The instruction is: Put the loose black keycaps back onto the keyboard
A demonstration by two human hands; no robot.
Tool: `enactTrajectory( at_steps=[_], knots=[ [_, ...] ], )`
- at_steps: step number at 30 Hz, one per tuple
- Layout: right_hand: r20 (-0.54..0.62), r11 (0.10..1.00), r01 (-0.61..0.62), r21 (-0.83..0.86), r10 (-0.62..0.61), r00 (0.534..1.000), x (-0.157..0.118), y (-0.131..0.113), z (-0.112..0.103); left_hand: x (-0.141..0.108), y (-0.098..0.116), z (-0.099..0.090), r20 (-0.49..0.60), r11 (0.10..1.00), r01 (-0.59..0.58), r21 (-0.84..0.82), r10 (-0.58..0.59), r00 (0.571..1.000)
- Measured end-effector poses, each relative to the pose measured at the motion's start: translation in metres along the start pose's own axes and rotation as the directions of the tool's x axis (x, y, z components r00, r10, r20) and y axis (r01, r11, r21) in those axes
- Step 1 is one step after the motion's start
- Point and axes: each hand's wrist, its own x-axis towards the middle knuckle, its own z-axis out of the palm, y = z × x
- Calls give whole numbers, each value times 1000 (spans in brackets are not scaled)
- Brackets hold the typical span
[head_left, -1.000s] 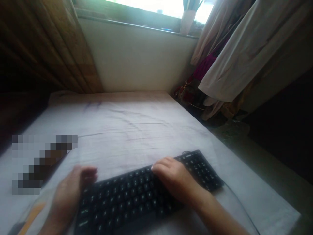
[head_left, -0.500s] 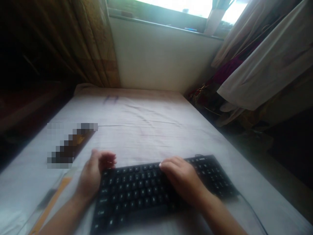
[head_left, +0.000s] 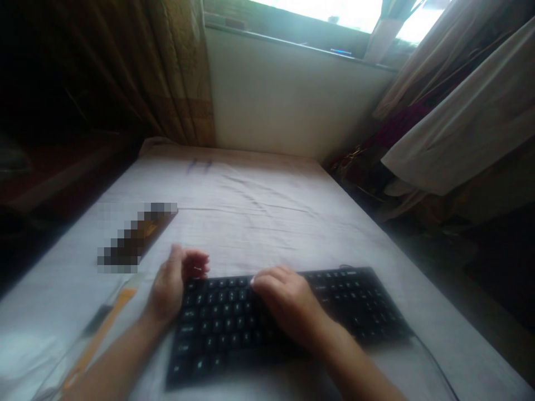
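Observation:
A black keyboard (head_left: 359, 312) lies at a slight slant on a pale, creased sheet. Against its upper left corner rests my left hand (head_left: 167, 287), thumb raised and fingers loosely curved, with a gap between them and nothing visible in it. My right hand (head_left: 286, 298) lies over the keyboard's middle, palm down, fingers bent and held together. A small white spot shows at its fingertips, too blurred to tell whether it is a nail or something held. Keys under this hand are hidden.
Left of the keyboard lie an orange strip (head_left: 102, 334), a dark flat piece (head_left: 97, 321) and a pixelated brown object (head_left: 144, 236). A cable (head_left: 434, 365) runs off at the right. Beyond are a wall (head_left: 284, 94), a curtain (head_left: 179, 72) and hanging cloth (head_left: 463, 128).
My right hand has slid left along the keyboard's upper rows. My left hand stays at the corner, and the keyboard keeps its place on the sheet. The whole view has shifted slightly.

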Motion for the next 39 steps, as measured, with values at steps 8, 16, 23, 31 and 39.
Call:
enactTrajectory(
  at_steps=[8, 16, 23, 31, 39],
  knots=[
    [51, 996, 88, 17, -89, 995, 19, -10, 20, 1, 13, 11, -55, 976, 32, -216, -45, 997],
    [193, 990, 143, 1, -141, 971, 46, -28, 43, 6, 30, 10, -67, 872, 110, -476, -161, 985],
    [218, 981, 189, 47, -194, 957, 65, -40, 65, 10, 32, 6, -23, 777, 158, -609, -216, 976],
    [201, 978, 204, 50, -210, 957, 71, -45, 74, 14, 27, 1, 23, 772, 174, -612, -202, 979],
    [195, 985, 154, 76, -167, 967, 60, -39, 59, 20, 20, -10, 85, 936, 42, -351, -13, 996]
  ],
)
